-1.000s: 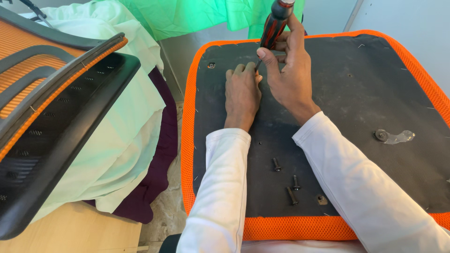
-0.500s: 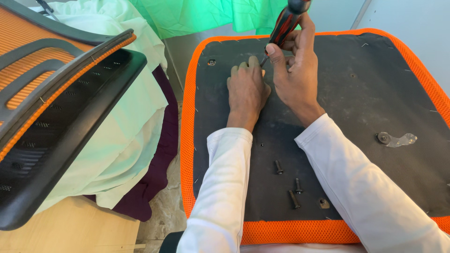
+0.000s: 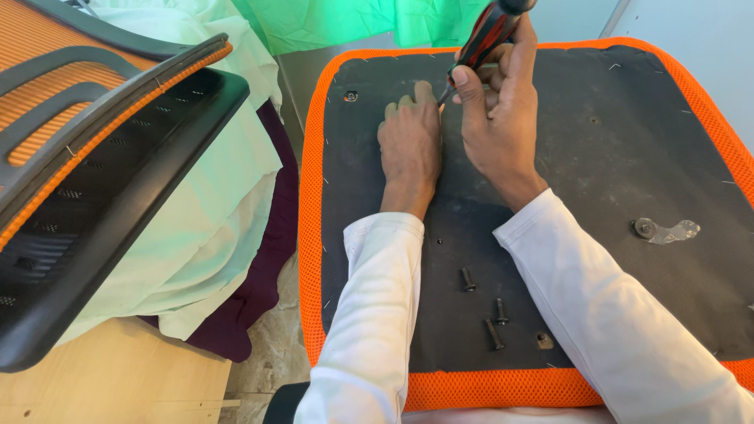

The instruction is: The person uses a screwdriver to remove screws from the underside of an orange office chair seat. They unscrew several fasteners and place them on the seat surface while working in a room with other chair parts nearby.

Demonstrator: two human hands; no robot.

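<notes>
Black felt-lined underside of an orange mesh seat cushion (image 3: 628,157) fills the view. Right hand (image 3: 503,118) wraps the red-and-black-handled screwdriver (image 3: 485,35) at 12 o'clock; left hand (image 3: 410,141) lies flat, fingertips beside its tip. Three loose dark bolts (image 3: 487,306) at 6 o'clock.

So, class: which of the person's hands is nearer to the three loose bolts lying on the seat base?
Left. The left hand lies flat, almost straight beyond the bolts; the right hand grips the screwdriver farther up.
</notes>
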